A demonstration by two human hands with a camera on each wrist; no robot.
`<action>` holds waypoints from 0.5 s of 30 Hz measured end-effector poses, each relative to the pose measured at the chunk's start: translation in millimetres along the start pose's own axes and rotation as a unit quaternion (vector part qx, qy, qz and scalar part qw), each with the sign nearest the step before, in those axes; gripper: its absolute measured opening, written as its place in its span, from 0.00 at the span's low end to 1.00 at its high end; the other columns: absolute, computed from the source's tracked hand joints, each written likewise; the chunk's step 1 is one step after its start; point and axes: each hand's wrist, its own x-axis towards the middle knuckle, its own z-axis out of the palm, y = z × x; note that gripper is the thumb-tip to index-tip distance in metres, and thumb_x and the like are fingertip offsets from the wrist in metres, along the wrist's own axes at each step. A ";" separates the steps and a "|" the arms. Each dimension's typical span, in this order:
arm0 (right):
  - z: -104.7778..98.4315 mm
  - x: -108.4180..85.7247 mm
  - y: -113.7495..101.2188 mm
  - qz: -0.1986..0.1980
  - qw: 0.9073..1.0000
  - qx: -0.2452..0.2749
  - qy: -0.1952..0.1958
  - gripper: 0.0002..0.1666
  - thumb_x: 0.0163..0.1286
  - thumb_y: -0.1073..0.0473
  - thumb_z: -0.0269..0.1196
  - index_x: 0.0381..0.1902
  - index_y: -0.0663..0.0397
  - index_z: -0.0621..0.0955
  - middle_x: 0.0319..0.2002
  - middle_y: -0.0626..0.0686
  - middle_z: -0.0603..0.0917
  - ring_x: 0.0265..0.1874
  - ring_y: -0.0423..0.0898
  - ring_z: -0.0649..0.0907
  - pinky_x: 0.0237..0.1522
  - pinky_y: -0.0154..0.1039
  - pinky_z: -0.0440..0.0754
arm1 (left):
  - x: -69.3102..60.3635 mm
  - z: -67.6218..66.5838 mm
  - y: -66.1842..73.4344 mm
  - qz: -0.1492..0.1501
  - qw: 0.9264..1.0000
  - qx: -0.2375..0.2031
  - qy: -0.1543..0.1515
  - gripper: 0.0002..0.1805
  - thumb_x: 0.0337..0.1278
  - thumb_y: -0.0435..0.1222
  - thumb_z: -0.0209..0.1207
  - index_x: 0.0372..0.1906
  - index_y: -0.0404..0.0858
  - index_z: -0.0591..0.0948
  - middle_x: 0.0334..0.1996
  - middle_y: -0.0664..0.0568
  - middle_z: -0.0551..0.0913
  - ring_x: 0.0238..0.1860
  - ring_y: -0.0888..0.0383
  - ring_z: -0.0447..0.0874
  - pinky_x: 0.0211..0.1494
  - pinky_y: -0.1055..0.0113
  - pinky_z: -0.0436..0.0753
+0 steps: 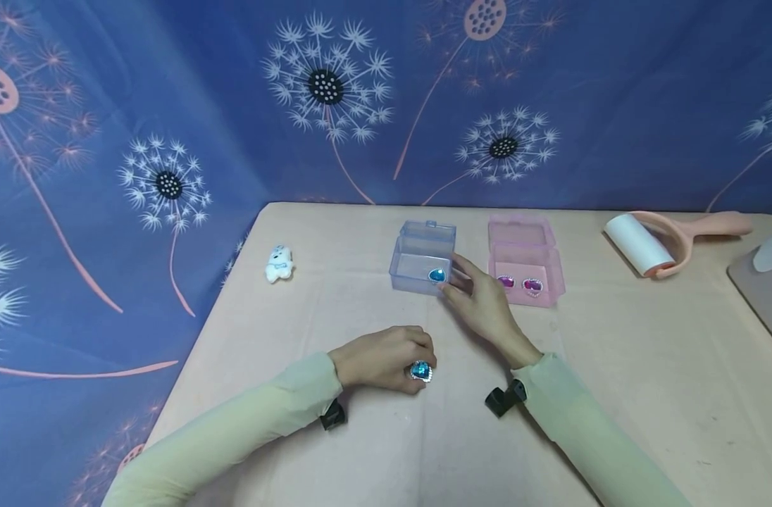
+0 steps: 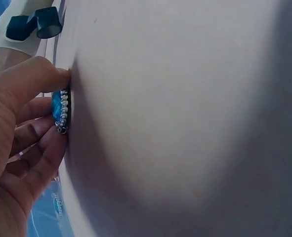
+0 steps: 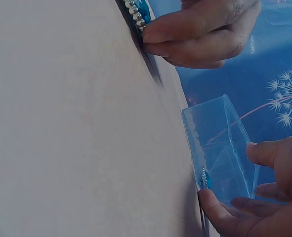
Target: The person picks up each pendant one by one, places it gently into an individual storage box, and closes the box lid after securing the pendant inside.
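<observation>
- Nearest, the left hand (image 1: pixel 382 358) pinches a blue jewel (image 1: pixel 420 371) in its grip, thumb at one edge and fingertips at the other, low over the table (image 1: pixel 335 289); whether it touches the surface I cannot tell.
- That jewel is in neither box, so I judge its part of the work unfinished.
- It is held level, faceted face up, silver beaded rim around it; the fingers cover part of its outline, so its long axis and point cannot be told.
- Farther off, the right hand (image 1: pixel 485 301) has its grip closed across the right end of the open blue box (image 1: pixel 411 283).
- One second blue jewel (image 1: pixel 437 275) is already inside, face up by the front right corner, its longer line running roughly left to right.
- The box's long axis also runs left to right, lid raised at the far side.
- To its right, the open pink box (image 1: pixel 521 231) already holds two pink jewels (image 1: pixel 532 286), and neither hand grips it.
</observation>
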 end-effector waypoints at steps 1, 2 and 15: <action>-0.1 -0.1 0.0 -0.001 1.000 0.002 0.001 0.36 0.65 0.62 0.65 0.69 0.62 0.66 0.60 0.68 0.76 0.53 0.59 0.83 0.51 0.48 0.82 | 0.3 -0.6 0.0 0.000 1.000 0.002 0.001 0.12 0.50 0.42 0.67 0.40 0.45 0.86 0.39 0.58 0.84 0.43 0.65 0.79 0.51 0.79 0.77; -0.1 0.1 0.6 -0.002 1.000 0.003 0.002 0.36 0.65 0.62 0.65 0.69 0.62 0.66 0.60 0.69 0.76 0.52 0.59 0.83 0.51 0.48 0.82 | 0.8 -1.2 -0.2 0.000 1.000 0.002 0.003 0.12 0.49 0.42 0.67 0.40 0.45 0.86 0.39 0.58 0.84 0.43 0.65 0.79 0.51 0.79 0.77; 0.6 1.3 0.5 0.000 1.000 -0.003 0.007 0.36 0.65 0.62 0.66 0.68 0.62 0.67 0.59 0.68 0.77 0.50 0.59 0.84 0.51 0.49 0.82 | 10.2 -58.8 -22.3 -0.025 0.997 -0.024 0.076 0.13 0.48 0.39 0.67 0.41 0.39 0.86 0.40 0.53 0.84 0.41 0.62 0.81 0.50 0.73 0.81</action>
